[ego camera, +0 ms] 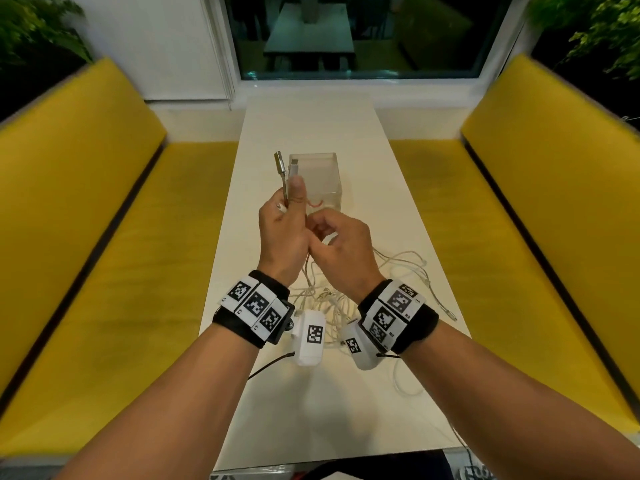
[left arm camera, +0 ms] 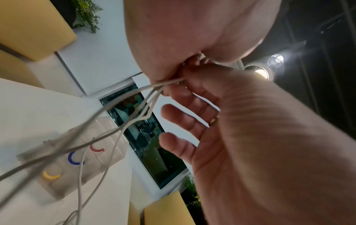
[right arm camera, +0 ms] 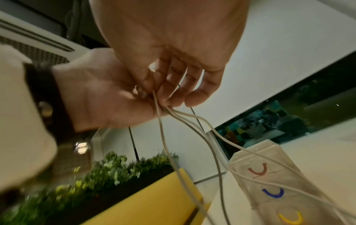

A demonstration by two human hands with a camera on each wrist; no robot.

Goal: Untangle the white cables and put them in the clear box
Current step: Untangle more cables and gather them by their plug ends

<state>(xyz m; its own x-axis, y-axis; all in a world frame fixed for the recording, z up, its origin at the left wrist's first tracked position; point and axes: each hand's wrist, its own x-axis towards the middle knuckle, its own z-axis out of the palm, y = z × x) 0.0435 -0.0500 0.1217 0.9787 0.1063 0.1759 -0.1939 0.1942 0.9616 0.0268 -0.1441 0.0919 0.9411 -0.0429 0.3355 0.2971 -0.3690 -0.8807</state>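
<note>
My left hand [ego camera: 286, 197] is raised over the table and grips white cable ends. Two metal plugs [ego camera: 279, 161] stick up above its thumb. Just to its right, my right hand [ego camera: 320, 225] pinches the same white cables [right arm camera: 192, 121] with curled fingers. From both hands the strands [left arm camera: 134, 103] hang down to a loose tangle of white cables [ego camera: 332, 303] on the table beneath my wrists. Just beyond the hands the clear box [ego camera: 317, 178] stands upright, partly hidden by the left thumb. Red, blue and yellow arcs show through the clear box [left arm camera: 108, 152] [right arm camera: 269, 175].
The narrow white table [ego camera: 311, 393] runs away from me toward a window [ego camera: 346, 36]. Yellow benches flank it on the left [ego camera: 104, 271] and right [ego camera: 519, 237]. More cable loops [ego camera: 412, 268] spread toward the table's right edge. Plants stand in both far corners.
</note>
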